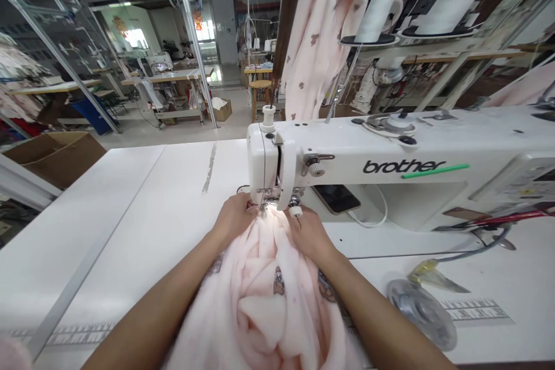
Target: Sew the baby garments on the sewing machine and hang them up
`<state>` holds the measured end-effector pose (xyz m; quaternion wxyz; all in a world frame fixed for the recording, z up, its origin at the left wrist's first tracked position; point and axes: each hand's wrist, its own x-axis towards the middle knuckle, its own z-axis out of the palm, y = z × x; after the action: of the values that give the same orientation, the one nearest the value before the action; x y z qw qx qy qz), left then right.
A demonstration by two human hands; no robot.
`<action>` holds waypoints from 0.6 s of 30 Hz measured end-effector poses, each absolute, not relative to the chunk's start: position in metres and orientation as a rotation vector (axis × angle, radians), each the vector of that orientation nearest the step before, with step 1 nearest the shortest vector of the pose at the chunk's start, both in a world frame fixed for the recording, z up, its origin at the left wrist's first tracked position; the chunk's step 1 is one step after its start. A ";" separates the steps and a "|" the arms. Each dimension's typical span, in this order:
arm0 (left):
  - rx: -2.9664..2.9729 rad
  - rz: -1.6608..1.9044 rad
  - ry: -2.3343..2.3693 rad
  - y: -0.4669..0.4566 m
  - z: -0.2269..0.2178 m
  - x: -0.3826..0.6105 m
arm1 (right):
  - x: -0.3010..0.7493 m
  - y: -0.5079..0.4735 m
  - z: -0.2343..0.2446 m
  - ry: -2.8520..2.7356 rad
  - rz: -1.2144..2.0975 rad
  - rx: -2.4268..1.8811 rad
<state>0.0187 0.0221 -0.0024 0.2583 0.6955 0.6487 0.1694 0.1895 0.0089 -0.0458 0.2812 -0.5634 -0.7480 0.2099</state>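
Observation:
Pale pink fleece fabric (269, 300) with small bear prints lies bunched between my forearms and runs up to the needle area of a white sewing machine (347, 150). My left hand (236, 217) is closed on the fabric's edge just left of the presser foot (264, 205). On the other side, my right hand (307, 231) grips the cloth close to the foot, its fingertips partly hidden behind the machine head. The machine's lamp lights the cloth between both hands.
A phone (336, 199) with a white cable lies under the machine arm. Right of my forearm are a clear round spool (420, 312), a yellow-handled pointed tool (433, 274) and a ruler strip (477, 311). Thread cones (379, 8) and hanging pink fabric (312, 40) stand behind.

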 end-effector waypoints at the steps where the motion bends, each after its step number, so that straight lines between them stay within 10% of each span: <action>1: 1.884 0.456 1.754 0.022 -0.002 0.019 | 0.189 0.009 -0.046 -1.999 0.563 -1.506; 18: 1.848 0.447 1.634 0.023 -0.007 0.009 | 0.193 0.006 -0.046 -1.963 0.713 -1.397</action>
<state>0.0094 0.0230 -0.0068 0.3121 0.7004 0.6192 0.1693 0.1925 0.0061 -0.0458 0.3092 -0.5287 -0.7429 0.2699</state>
